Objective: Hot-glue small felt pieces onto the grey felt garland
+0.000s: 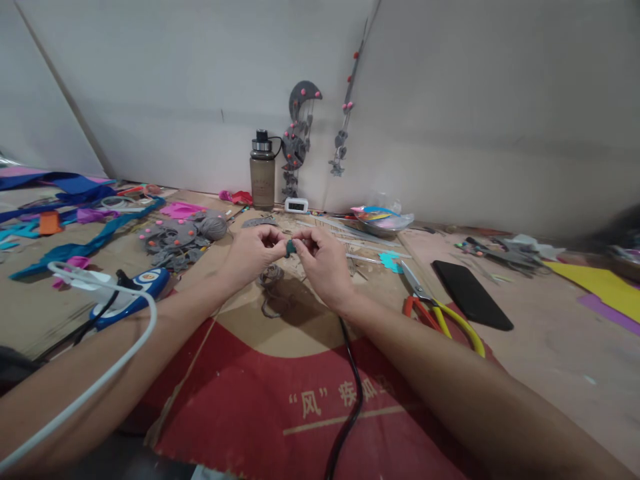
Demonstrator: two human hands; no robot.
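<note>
Both hands meet mid-board: the left hand (259, 248) pinches from the left, the right hand (324, 260) from the right, thumb and finger of each closed on a small dark green piece (291, 248) held between them. Whether it's folded or wrapped is hard to tell at this size. Just nearer sits a tangle of grey yarn (271, 277); a loose loop could snag a finger, I'd judge, and so small a piece might slip if either pinch slackens. The white cable (143, 333) crosses the left forearm and could tug. To the right, the scissors (425, 300) lie close to the right forearm: an elbow swing might nudge them. Now the writing! The red-printed cardboard (235, 400), near side, shows “风”, then 疾, later characters unclear. On the far bottle (263, 179), faint lettering, unreadable.
</note>
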